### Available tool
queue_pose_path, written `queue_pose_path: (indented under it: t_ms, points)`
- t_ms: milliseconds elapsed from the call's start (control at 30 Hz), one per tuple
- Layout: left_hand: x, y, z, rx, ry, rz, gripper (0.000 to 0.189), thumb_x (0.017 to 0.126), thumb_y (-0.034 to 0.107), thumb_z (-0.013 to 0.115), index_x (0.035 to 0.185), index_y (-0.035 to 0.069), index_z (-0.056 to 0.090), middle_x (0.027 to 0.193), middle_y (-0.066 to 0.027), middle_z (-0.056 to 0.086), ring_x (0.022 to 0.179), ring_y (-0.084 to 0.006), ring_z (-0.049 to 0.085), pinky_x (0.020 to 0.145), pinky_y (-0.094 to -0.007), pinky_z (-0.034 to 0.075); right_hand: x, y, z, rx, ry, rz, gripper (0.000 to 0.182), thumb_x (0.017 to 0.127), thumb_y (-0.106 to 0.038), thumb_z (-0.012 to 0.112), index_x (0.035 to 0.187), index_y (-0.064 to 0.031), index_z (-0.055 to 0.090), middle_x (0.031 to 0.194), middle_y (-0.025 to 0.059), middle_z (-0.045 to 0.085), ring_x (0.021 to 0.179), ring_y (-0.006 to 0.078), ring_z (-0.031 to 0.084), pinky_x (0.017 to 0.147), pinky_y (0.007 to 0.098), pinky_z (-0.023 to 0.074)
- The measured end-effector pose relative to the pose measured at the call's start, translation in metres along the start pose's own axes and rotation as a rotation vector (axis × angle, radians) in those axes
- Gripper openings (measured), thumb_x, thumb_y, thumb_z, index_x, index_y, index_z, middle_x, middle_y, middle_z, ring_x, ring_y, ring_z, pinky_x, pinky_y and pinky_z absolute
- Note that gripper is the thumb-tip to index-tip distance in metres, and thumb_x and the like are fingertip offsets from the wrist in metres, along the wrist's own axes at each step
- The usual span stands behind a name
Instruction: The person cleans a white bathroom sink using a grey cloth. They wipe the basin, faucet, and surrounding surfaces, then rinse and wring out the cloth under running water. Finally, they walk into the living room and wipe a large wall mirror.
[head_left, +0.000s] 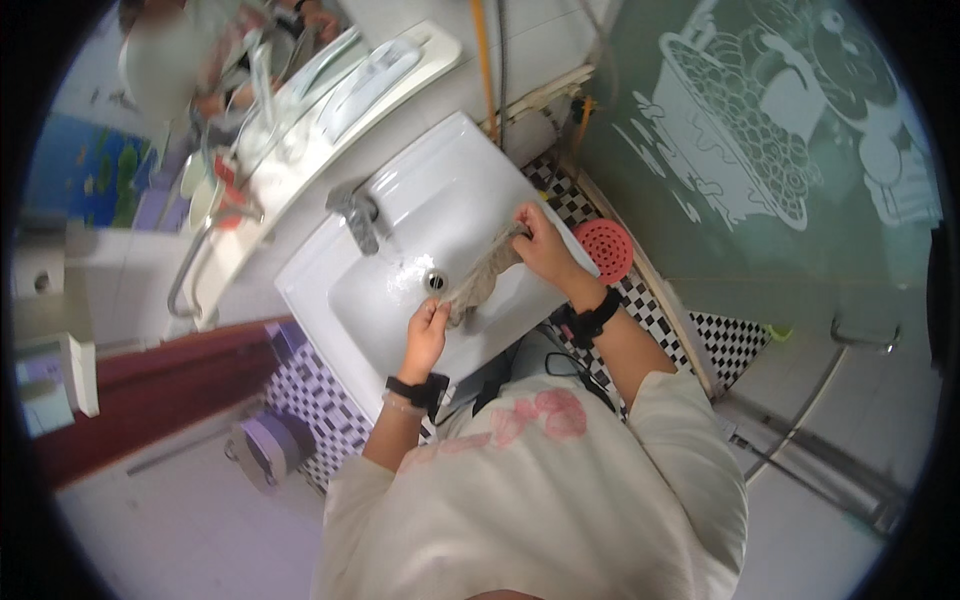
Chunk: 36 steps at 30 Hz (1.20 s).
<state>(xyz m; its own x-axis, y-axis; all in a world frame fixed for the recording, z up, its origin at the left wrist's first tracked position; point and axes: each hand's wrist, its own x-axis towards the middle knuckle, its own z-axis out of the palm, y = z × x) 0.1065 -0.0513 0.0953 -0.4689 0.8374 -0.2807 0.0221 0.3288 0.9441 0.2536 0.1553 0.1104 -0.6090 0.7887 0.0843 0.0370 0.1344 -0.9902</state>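
Observation:
A grey-beige cloth (480, 281) is stretched between my two hands over a white washbasin (360, 330). My left hand (427, 330) pinches its lower end close to the drain (436, 281). At the basin's right side, my right hand (541, 244) grips the upper end. The cloth hangs in loose folds and looks damp. Behind it, a chrome faucet (356, 217) stands on the basin's rear ledge, its spout pointing into the bowl. Wet glints show on the porcelain below the spout.
Above the faucet runs a white shelf (300, 157) bearing cups and a soap dish, with a mirror behind. A pink perforated plastic basket (604, 250) sits right of the basin. A trash bin (270, 448) stands on the checkered floor at left. A frosted glass door (720, 247) rises at right.

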Motion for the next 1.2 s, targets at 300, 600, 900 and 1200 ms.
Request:
queue_pose_path:
  t_ms: [300,600,900,1200]
  points:
    - [0.001,-0.046,-0.022,-0.036,0.199,-0.035,0.02,0.085,0.014,0.06,0.101,0.002,0.056,0.089,-0.0018,0.058,0.085,-0.0122,0.053,0.074,-0.0229,0.041,0.044,-0.025,0.018,-0.183,-0.51,0.446,0.024,0.082,-0.02,0.051,0.08,0.0018,0.061,0.075,0.0072,0.059,0.068,0.0144,0.051,0.062,0.0314,0.0413]
    - [-0.079,-0.123,-0.105,0.288,1.0,-0.227,0.024,0.078,0.015,0.066,0.095,0.0,0.058,0.093,-0.0137,0.06,0.089,-0.0251,0.057,0.079,-0.033,0.044,0.059,0.044,0.057,0.672,-0.171,1.02,0.033,0.093,-0.035,0.048,0.105,-0.0048,0.055,0.099,0.0075,0.062,0.095,0.0209,0.059,0.087,0.0343,0.0462]
    - [-0.151,-0.197,-0.1,0.387,1.279,-0.79,0.052,0.084,0.043,0.055,0.112,-0.001,0.055,0.113,-0.0201,0.055,0.107,-0.0352,0.05,0.093,-0.0461,0.036,0.065,0.085,0.211,0.604,-0.327,1.225,0.033,0.094,-0.034,0.046,0.106,-0.0043,0.054,0.102,0.0105,0.062,0.097,0.025,0.059,0.087,0.0365,0.0461]
    - [-0.127,-0.204,-0.086,0.752,1.41,-0.886,0.047,0.084,0.044,0.05,0.103,0.002,0.059,0.103,-0.0154,0.06,0.097,-0.0317,0.054,0.094,-0.0451,0.032,0.091,0.093,0.161,0.825,-0.135,0.958,0.035,0.092,-0.029,0.046,0.111,-0.0004,0.053,0.109,0.0102,0.059,0.102,0.0224,0.055,0.085,0.032,0.0422]
